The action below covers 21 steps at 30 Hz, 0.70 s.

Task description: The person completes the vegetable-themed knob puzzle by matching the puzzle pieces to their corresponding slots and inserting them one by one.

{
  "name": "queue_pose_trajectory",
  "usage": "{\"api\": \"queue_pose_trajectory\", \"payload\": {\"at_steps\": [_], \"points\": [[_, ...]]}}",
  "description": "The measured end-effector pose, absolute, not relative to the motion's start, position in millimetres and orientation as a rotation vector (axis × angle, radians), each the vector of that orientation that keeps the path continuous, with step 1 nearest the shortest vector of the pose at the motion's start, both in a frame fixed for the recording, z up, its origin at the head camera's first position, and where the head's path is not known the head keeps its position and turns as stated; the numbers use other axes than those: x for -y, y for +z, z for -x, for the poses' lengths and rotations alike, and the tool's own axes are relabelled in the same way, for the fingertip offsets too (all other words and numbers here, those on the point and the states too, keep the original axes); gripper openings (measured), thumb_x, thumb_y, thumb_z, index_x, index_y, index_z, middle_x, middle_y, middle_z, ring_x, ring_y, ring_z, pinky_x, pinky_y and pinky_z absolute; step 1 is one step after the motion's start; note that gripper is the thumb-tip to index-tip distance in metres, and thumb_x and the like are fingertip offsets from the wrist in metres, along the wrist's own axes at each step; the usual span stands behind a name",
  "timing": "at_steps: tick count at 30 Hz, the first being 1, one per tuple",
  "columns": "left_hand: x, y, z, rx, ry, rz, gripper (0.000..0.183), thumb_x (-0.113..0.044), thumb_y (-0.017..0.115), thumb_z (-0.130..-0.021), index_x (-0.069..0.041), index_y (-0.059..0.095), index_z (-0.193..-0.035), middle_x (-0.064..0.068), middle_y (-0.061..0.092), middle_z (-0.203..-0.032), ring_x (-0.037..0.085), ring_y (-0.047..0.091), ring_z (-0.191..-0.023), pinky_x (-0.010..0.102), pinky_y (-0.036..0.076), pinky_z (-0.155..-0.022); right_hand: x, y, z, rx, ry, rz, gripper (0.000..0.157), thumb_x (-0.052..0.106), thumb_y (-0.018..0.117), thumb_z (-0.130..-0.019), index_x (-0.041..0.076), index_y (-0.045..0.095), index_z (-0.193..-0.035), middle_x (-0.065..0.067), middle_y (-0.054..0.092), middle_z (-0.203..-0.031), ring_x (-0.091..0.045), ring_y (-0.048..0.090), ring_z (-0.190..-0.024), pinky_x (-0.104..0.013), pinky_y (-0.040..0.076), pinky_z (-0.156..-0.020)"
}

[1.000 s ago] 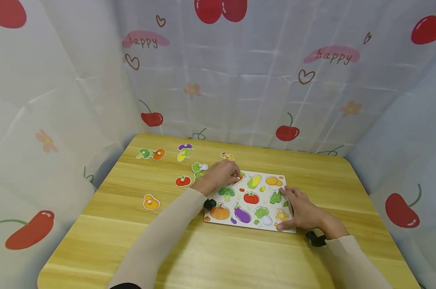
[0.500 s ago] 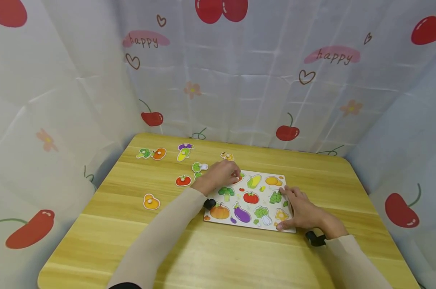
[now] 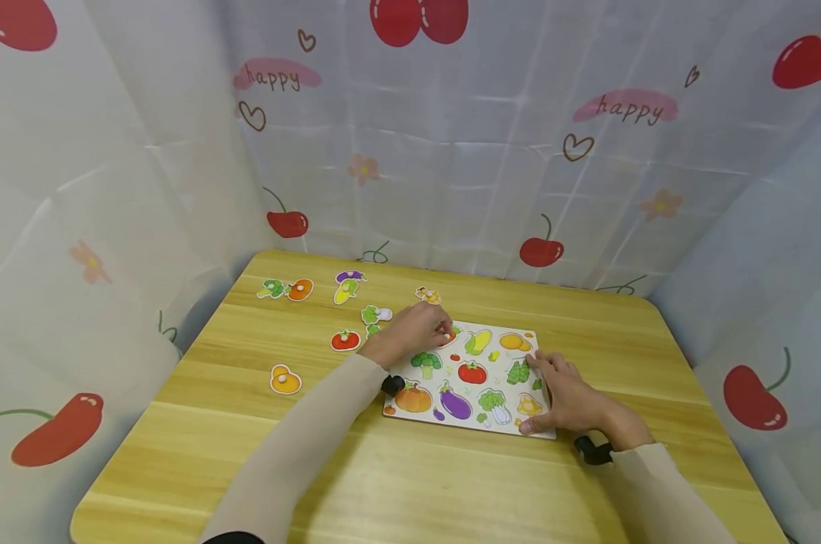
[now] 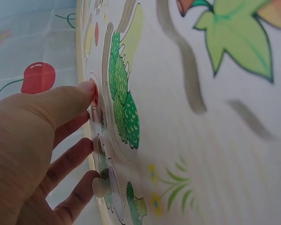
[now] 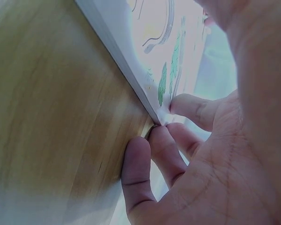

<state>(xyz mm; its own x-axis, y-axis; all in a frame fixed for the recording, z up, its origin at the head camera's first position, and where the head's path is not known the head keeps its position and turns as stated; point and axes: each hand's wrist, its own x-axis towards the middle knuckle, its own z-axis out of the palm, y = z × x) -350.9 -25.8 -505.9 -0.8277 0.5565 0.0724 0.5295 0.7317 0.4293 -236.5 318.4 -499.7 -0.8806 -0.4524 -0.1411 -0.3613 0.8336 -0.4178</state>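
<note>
A white puzzle board (image 3: pixel 495 370) printed with vegetables lies flat on the wooden table. My left hand (image 3: pixel 416 332) is over its far left corner, thumb and fingers bent around a red puzzle piece (image 3: pixel 449 339) with green at its top. In the left wrist view the thumb touches that red piece (image 4: pixel 94 96), while the lower fingers stay spread beside a pale knob (image 4: pixel 101 187). The knob of the red piece is mostly hidden. My right hand (image 3: pixel 577 397) holds the board's right edge, thumb at the near corner. In the right wrist view its fingertips (image 5: pixel 136 159) meet the board's side.
Loose knobbed pieces lie left of and behind the board: tomato (image 3: pixel 345 341), potato (image 3: pixel 285 380), broccoli (image 3: pixel 271 289), pumpkin (image 3: pixel 299 289), corn (image 3: pixel 345 292), eggplant (image 3: pixel 349 276), bok choy (image 3: pixel 376 314) and mushroom (image 3: pixel 428 295). A cherry-print curtain (image 3: pixel 444 189) hangs behind the table.
Both hands keep their places on the board. The view shifts very slightly; the loose pieces lie as before.
</note>
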Motion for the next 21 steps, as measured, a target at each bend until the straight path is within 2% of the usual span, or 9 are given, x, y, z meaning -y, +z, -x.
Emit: {"api": "queue_pose_trajectory", "payload": {"at_steps": [6, 17, 21], "points": [[27.0, -508.1, 350.5, -2.848, 0.723, -0.907, 0.018, -0.023, 0.081, -0.113, -0.017, 0.087, -0.128, 0.0, 0.085, -0.129, 0.017, 0.074, -0.115, 0.039, 0.063, -0.108, -318.7, -500.5, 235.9, -2.78, -0.573, 0.628, 0.139, 0.054, 0.109, -0.078, -0.008, 0.034, -0.177, -0.041, 0.035, -0.176, -0.057, 0.046, -0.147, -0.08, 0.047, -0.122], [34.4, -508.3, 347.6, -2.889, 0.729, -0.946, 0.018, -0.027, 0.083, -0.112, -0.017, 0.086, -0.126, -0.001, 0.085, -0.128, 0.02, 0.073, -0.119, 0.042, 0.063, -0.107, -318.6, -499.9, 235.8, -2.773, -0.578, 0.619, 0.139, 0.053, 0.109, -0.078, -0.008, 0.034, -0.177, -0.04, 0.035, -0.176, -0.058, 0.045, -0.149, -0.08, 0.046, -0.122], [40.9, -505.7, 344.1, -2.911, 0.726, -0.905, 0.02, -0.029, 0.082, -0.112, -0.018, 0.085, -0.128, 0.0, 0.083, -0.136, 0.023, 0.073, -0.13, 0.045, 0.062, -0.113, -318.4, -499.5, 235.9, -2.77, -0.584, 0.622, 0.139, 0.053, 0.109, -0.078, -0.009, 0.034, -0.177, -0.04, 0.035, -0.176, -0.057, 0.045, -0.148, -0.079, 0.046, -0.122]]}}
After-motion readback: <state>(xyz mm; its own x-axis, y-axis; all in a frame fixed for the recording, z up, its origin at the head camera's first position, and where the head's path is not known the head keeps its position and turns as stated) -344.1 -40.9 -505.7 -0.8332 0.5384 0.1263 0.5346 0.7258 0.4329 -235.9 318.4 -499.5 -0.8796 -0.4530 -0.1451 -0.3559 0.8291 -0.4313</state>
